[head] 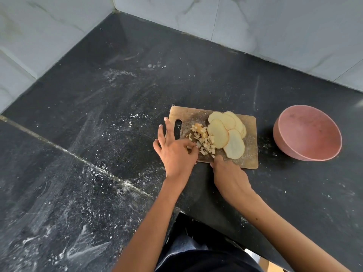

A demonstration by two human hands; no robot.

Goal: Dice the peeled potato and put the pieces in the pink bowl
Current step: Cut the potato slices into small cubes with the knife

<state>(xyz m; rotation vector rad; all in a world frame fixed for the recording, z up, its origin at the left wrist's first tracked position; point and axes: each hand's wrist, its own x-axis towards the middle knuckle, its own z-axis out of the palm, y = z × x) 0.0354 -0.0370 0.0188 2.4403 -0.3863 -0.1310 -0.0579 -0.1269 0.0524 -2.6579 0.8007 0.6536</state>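
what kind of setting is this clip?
Most likely a home kitchen corner: a dark stone counter dusted with white specks, pale marbled wall tiles behind it, and a wooden cutting board with potato slices being diced beside a pink bowl.

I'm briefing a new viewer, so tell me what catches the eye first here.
The wooden cutting board at centre, with pale potato slices fanned across it and a small heap of diced pieces beside them. The left hand and right hand work there with a knife. To the right, on the dark counter, stands the pink bowl.
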